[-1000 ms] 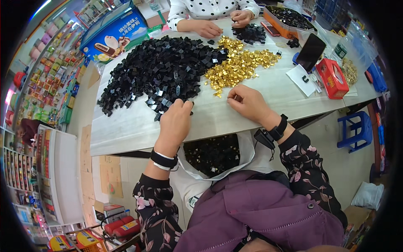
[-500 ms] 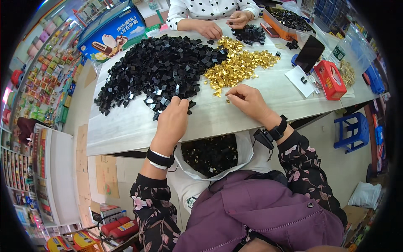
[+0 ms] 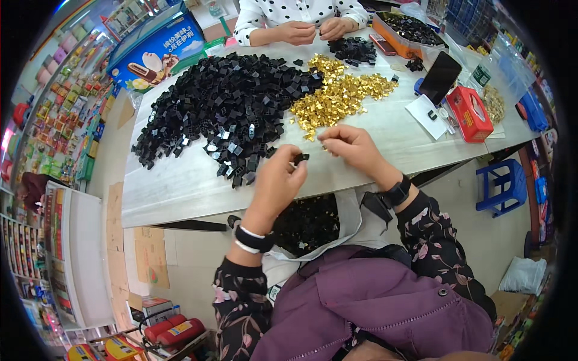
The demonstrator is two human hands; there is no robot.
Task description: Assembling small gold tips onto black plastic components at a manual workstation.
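Observation:
My left hand (image 3: 278, 180) pinches a small black plastic piece (image 3: 301, 158) between thumb and fingers, above the table's near edge. Close by on its right, my right hand (image 3: 356, 149) is closed in a pinch on a tiny gold piece (image 3: 324, 147), mostly hidden by the fingertips. A large heap of black plastic pieces (image 3: 223, 105) covers the left and middle of the table. Beside it lies a heap of small gold metal pieces (image 3: 337, 99). Below the table edge, a white bag (image 3: 350, 219) in my lap holds many black pieces with gold bits among them.
Across the pale table (image 3: 174, 192) a person in a dotted shirt (image 3: 301, 13) handles pieces near a smaller black pile (image 3: 355, 50). An orange-sided tub (image 3: 400, 42), a propped phone (image 3: 441, 78) and a red box (image 3: 468, 114) stand at the right. A blue stool (image 3: 501, 188) is on the floor.
My left hand has left the black heap and moved right with a black piece, toward my right hand. My right hand has shifted slightly. The other person's hands have drawn together.

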